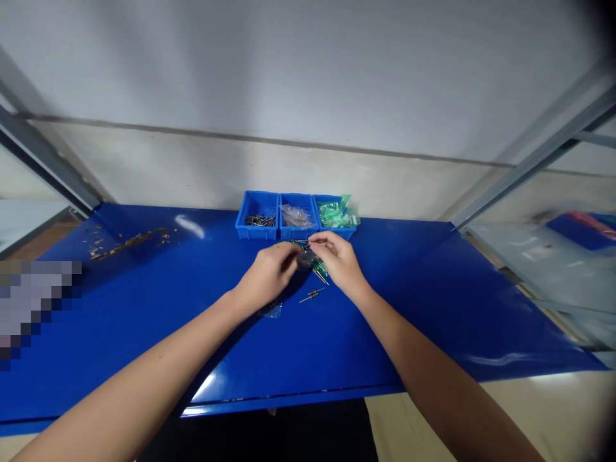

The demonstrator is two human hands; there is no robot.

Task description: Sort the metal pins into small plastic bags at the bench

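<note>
My left hand (273,273) and my right hand (338,260) are close together over the blue table, just in front of three blue bins. Both have their fingers pinched. Between them is a small clear plastic bag (306,258) with dark thin pieces near its top; which fingers grip it is hard to make out. Under my right hand lie a green packet (319,267) and thin metal pins (320,276). Nearer to me lie loose pins with thicker middles (312,295). Another clear bag (274,310) rests below my left hand.
The left bin (256,235) holds metal pins, the middle bin (298,235) clear bags, the right bin (353,226) green packets. Small brass-coloured pieces (129,242) are scattered at the table's (231,359) back left. Metal posts (520,173) flank the table, with a wall behind.
</note>
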